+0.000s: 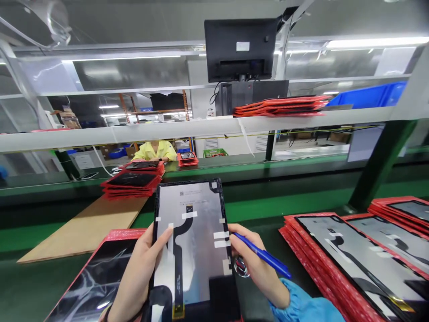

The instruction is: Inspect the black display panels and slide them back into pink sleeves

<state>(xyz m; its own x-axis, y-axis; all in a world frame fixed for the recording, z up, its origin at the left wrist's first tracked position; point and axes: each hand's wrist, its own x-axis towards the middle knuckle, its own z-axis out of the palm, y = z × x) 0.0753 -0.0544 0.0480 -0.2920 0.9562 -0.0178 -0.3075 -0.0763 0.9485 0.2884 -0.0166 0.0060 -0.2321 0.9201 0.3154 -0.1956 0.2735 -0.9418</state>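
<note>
A tablet screen panel (pixel 197 241) is held up with its silver back facing me. It has a black frame, a dark ribbon cable and white tape strips. My left hand (pixel 142 264) grips its left edge, the thumb lying over the back. A blue pen (pixel 264 256) is pinched in my right hand (pixel 258 264), whose fingertips meet the panel's right edge. Below that hand shows a small round shiny object (pixel 240 266), partly hidden. To the left lies a dark glossy panel (pixel 100 273) on red bubble wrap, partly covered by my left forearm.
Similar panels (pixel 348 255) sit on stacked red bubble-wrap sleeves at right. Another red stack (pixel 134 181) stands beyond a brown board (pixel 90 228). A shelf rail (pixel 187 127) crosses ahead, below a monitor (pixel 239 49). A person in yellow (pixel 156 150) sits across the bench.
</note>
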